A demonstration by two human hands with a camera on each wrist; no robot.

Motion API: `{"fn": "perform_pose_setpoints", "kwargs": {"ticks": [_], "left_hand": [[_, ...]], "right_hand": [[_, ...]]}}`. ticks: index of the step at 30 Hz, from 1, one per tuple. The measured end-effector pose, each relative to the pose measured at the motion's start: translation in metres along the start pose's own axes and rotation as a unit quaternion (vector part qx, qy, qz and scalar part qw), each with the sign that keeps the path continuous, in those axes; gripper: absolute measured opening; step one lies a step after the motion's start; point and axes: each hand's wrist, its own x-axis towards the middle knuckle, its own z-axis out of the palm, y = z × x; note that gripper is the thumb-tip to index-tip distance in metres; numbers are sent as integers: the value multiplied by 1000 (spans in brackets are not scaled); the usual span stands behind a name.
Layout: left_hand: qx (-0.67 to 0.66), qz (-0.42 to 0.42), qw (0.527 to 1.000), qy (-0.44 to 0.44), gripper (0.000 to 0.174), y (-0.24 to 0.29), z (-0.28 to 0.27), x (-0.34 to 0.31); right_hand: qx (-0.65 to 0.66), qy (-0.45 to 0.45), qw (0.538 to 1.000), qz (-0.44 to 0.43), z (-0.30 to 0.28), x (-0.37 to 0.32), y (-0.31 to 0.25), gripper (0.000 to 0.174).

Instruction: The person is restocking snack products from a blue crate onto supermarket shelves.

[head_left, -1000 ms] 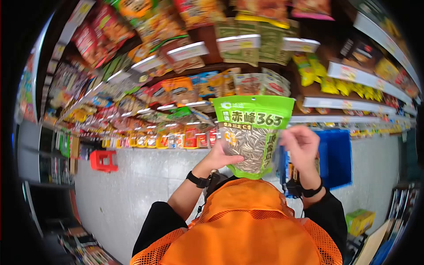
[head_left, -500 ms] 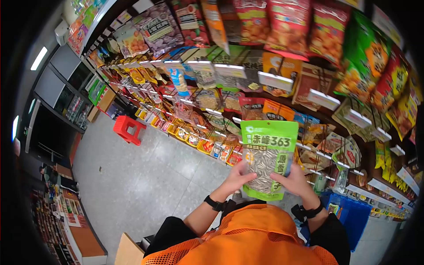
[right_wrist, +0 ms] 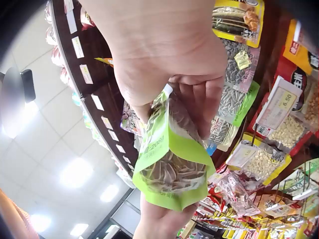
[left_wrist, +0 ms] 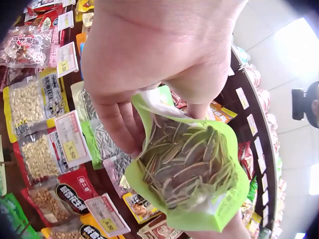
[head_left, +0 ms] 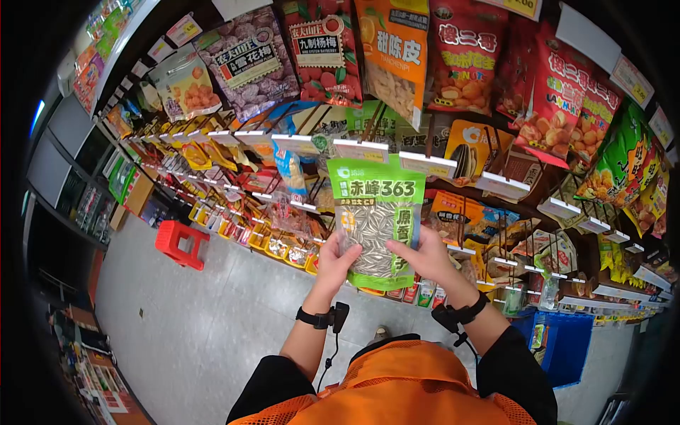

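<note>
A green bag of sunflower seeds (head_left: 375, 219) is held upright in front of the snack shelves, its printed front facing me in the head view. My left hand (head_left: 334, 262) grips its left edge, thumb across the front. On the opposite edge my right hand (head_left: 428, 256) does the same, fingers behind the bag. In the left wrist view the bag's clear bottom (left_wrist: 184, 164) shows the striped seeds inside. The right wrist view shows the same bag (right_wrist: 172, 172) from below, fingers curled along its back.
Hanging snack packets, such as a red peanut bag (head_left: 464, 60) and an orange peel packet (head_left: 392, 57), line the shelves ahead, with price tags (head_left: 361, 150) jutting out. A red stool (head_left: 182, 244) stands at left on the grey floor (head_left: 212, 312). A blue bin (head_left: 567, 347) sits at right.
The right hand, apart from the bag's front a second ago, came to grip its right edge. Since then the view has swung left along the shelves and the bag has been raised toward them.
</note>
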Motion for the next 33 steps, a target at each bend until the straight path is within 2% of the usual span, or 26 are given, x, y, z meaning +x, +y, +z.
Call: {"fn": "perform_pose_setpoints", "kwargs": {"ticks": [6, 9, 11, 13, 20, 26, 28, 31, 33], "left_hand": [[16, 79, 995, -52, 51, -4, -23, 27], [10, 61, 995, -83, 54, -10, -35, 36], [3, 71, 994, -82, 57, -7, -34, 43], [-1, 79, 993, -86, 59, -9, -37, 50], [12, 74, 990, -118, 63, -2, -34, 67], [18, 68, 992, -104, 70, -13, -38, 62], [4, 59, 992, -111, 71, -13, -39, 61], [13, 67, 991, -111, 73, -7, -36, 58], [25, 62, 991, -116, 75, -4, -39, 59]], "right_hand": [[-21, -1, 998, -60, 5, 12, 7, 35], [-37, -12, 999, -25, 5, 13, 6, 37], [-32, -4, 999, -32, 6, 19, 8, 38], [-67, 17, 993, -99, 5, 23, 5, 38], [-89, 28, 991, -92, -4, 31, 6, 36], [-110, 37, 987, -113, -4, 27, 9, 36], [-175, 35, 977, -116, -4, 25, 10, 40], [-139, 48, 984, -98, 1, 21, 7, 42], [-141, 58, 981, -119, 5, 20, 8, 42]]}}
